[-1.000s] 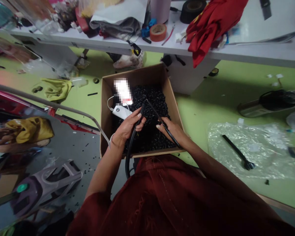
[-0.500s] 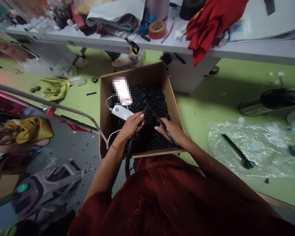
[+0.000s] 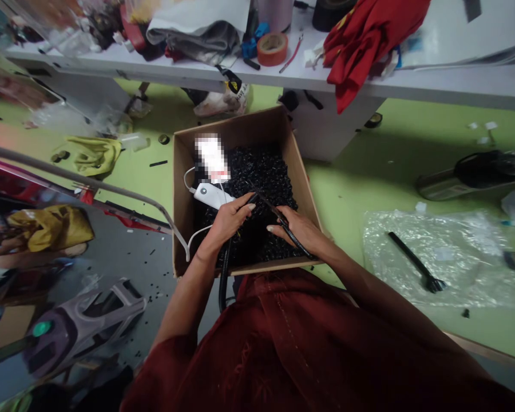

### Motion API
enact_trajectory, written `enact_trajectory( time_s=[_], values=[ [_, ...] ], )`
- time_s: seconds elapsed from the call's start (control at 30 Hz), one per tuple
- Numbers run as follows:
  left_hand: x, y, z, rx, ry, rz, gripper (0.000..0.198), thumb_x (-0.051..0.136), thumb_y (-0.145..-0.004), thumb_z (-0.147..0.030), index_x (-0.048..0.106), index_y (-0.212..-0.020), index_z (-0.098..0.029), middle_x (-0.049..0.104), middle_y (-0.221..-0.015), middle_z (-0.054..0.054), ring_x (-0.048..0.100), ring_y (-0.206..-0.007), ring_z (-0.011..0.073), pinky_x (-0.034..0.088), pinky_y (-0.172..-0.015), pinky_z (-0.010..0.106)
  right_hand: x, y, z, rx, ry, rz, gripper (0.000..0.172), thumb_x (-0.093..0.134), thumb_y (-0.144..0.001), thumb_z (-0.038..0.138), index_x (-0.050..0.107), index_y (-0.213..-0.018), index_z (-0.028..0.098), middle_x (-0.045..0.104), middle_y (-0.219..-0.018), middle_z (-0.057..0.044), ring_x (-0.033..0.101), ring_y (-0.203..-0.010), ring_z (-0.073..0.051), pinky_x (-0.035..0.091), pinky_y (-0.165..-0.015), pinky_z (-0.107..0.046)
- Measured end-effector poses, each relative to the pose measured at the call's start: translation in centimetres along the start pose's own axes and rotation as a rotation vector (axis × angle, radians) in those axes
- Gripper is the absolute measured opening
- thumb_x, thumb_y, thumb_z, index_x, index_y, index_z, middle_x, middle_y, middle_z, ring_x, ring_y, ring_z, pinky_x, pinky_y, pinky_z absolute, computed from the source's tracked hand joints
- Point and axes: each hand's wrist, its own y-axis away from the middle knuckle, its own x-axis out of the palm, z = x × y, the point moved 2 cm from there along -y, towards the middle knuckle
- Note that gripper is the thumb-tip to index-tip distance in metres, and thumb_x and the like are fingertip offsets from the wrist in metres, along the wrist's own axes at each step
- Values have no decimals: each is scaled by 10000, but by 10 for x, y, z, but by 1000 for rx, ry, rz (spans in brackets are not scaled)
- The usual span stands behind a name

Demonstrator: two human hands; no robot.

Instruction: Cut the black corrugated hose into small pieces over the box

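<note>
One black corrugated tube (image 3: pixel 225 269), glossy and finely ribbed, crosses the near edge of the cardboard box (image 3: pixel 302 163) into the left hand (image 3: pixel 232 218), fingers closed round it. The right hand (image 3: pixel 299 229), thumb spread, holds black-handled scissors (image 3: pixel 297 242) (blades near the tube's end). Bare green surface (image 3: pixel 347 191) lies right of the box.

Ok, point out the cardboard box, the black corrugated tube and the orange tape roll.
Cardboard box (image 3: pixel 244 131), head view: inside of its far wall.
Black corrugated tube (image 3: pixel 226 263), head view: middle of its visible length.
Orange tape roll (image 3: pixel 272 57), head view: its near outer side.
</note>
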Motion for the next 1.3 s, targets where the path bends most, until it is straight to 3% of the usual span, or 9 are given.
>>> enact_trajectory(
  time_s=[0.4, 0.6, 0.83, 1.07, 1.3],
  values=[
    [0, 1, -6, 32, -121, 38, 482, 528, -863, -354, 580, -1288, -132, 647, -790, 20, 511, -666, 114, 419, -677, 235, -5, 1, 3, 21, -107, 59, 478, 504, -844, 502, 482, -1194, 177, 635, -1029, -108, 612, -887, -243, 444, -733, -334],
    [2, 2, -7, 12, -45, 50, 479, 552, -845, -361, 600, -1267, -139, 617, -734, 12, 479, -632, 107, 393, -617, 214, -8, 1, 8, 13, -13, 41, 293, 413, -913, 430, 514, -1062, 198, 648, -962, -88, 612, -842, -227, 430, -731, -321],
    [3, 2, -1, -67, 27, 86, 461, 526, -860, -394, 601, -1261, -180, 508, -632, -25, 367, -515, 69, 308, -483, 187, -6, 0, 5, 42, 92, 40, 203, 427, -910, 390, 506, -980, 216, 666, -871, -70, 618, -780, -221, 386, -656, -277],
    [5, -1, 8, -143, 66, 137, 456, 527, -845, -391, 611, -1235, -170, 481, -614, -38, 343, -460, 53, 271, -439, 189, -5, 1, 6, 119, 192, 88, 221, 407, -911, 396, 523, -971, 216, 652, -760, -56, 610, -692, -211, 329, -596, -268],
    [2, -1, 8, -216, -22, 174, 440, 511, -839, -376, 632, -1201, -158, 487, -577, -41, 357, -433, 59, 287, -430, 191, 0, -1, 2, 124, 333, 149, 275, 377, -918, 395, 538, -1037, 208, 673, -786, -85, 626, -692, -236, 324, -589, -287]
  ],
)
